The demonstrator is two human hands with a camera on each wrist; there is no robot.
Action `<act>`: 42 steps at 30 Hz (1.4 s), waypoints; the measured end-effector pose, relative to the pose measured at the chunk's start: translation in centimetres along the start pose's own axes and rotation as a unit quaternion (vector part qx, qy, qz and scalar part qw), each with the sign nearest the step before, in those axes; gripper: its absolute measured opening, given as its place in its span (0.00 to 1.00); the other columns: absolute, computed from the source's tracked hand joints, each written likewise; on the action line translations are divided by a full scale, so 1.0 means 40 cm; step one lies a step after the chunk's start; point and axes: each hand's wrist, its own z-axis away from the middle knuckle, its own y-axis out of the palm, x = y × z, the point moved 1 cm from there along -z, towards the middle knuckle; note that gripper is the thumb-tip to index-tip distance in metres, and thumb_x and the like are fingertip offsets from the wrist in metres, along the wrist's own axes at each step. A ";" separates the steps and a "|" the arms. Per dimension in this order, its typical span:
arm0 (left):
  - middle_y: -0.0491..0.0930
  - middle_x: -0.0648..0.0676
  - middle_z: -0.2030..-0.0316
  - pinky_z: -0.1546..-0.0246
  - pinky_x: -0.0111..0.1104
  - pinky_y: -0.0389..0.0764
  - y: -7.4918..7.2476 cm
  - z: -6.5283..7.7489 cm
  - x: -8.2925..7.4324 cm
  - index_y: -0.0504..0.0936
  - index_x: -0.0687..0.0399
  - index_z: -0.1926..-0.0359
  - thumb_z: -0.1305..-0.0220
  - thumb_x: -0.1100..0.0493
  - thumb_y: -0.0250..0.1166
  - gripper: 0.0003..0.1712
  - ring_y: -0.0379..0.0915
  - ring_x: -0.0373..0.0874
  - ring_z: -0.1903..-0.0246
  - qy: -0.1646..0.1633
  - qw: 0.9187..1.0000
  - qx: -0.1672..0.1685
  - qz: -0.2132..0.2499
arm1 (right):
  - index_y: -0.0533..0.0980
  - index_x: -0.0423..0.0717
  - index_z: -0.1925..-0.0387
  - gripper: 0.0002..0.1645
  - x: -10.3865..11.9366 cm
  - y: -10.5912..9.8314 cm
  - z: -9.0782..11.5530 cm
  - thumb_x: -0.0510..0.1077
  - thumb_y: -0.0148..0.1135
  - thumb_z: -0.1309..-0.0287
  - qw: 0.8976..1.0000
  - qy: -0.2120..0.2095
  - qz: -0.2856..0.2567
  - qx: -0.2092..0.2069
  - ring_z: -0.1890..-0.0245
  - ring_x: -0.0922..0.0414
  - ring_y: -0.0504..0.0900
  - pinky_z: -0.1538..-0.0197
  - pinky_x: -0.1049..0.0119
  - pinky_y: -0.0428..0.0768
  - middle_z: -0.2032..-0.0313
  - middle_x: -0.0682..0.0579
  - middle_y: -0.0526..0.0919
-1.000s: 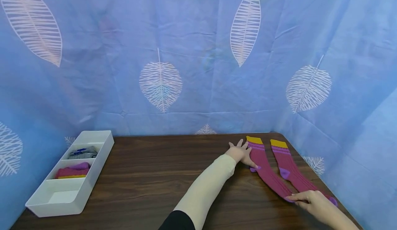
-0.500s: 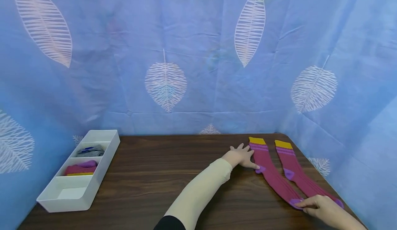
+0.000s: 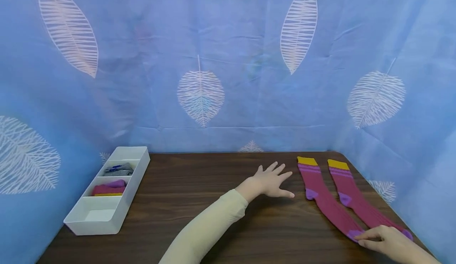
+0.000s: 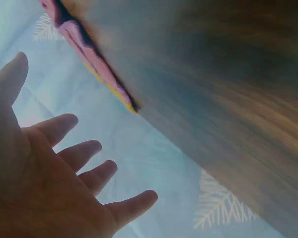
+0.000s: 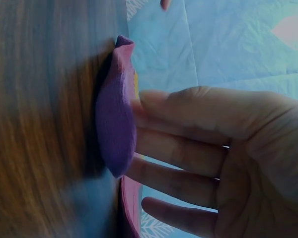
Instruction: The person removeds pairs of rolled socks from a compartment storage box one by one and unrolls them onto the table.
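Two maroon socks with yellow cuffs and purple heels and toes lie side by side on the dark wooden table, the left sock (image 3: 325, 196) and the right sock (image 3: 360, 200). My left hand (image 3: 268, 181) is spread over the table to the left of the left sock, apart from it and holding nothing. In the left wrist view its fingers (image 4: 92, 148) stand straight and separated. My right hand (image 3: 386, 240) is at the left sock's toe (image 5: 116, 124), fingertips right at the purple fabric. Its fingers are fairly straight, with the thumb close to the index finger.
A white divided box (image 3: 122, 214) stands at the table's left. Its compartments hold a folded grey item (image 3: 117, 170) with blue marks and a folded maroon sock bundle (image 3: 108, 188); the front one shows its bare bottom. A blue leaf-patterned curtain (image 3: 231, 97) surrounds the table.
My left hand has lifted off the left sock and moved left, away from it. My right hand stays at the toe. The view has turned slightly left, so everything appears further right.
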 end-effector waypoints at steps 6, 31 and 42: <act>0.38 0.38 0.23 0.27 0.54 0.52 -0.001 0.080 0.002 0.42 0.21 0.25 0.39 0.20 0.41 0.45 0.31 0.41 0.22 0.021 0.999 -0.023 -0.015 | 0.83 0.38 0.54 0.19 -0.013 -0.004 0.004 0.48 0.55 0.32 0.998 0.014 0.057 -0.023 0.67 0.79 0.77 0.67 0.70 0.80 0.60 0.45 0.88; 0.74 0.43 0.36 0.35 0.52 0.68 -0.028 0.457 0.166 0.71 0.35 0.34 0.32 0.31 0.49 0.31 0.66 0.44 0.33 0.030 0.971 -0.222 -0.077 | 0.80 0.48 0.46 0.23 0.181 -0.024 -0.145 0.53 0.67 0.42 0.948 -0.086 0.180 -0.248 0.55 0.60 0.85 0.62 0.64 0.83 0.52 0.50 0.86; 0.83 0.40 0.56 0.41 0.52 0.73 0.022 0.614 0.265 0.83 0.39 0.53 0.37 0.35 0.60 0.20 0.77 0.41 0.49 -0.013 0.949 -0.304 -0.086 | 0.75 0.49 0.39 0.30 0.299 0.012 -0.252 0.59 0.59 0.36 0.956 -0.151 0.161 -0.194 0.47 0.46 0.82 0.53 0.52 0.82 0.44 0.48 0.82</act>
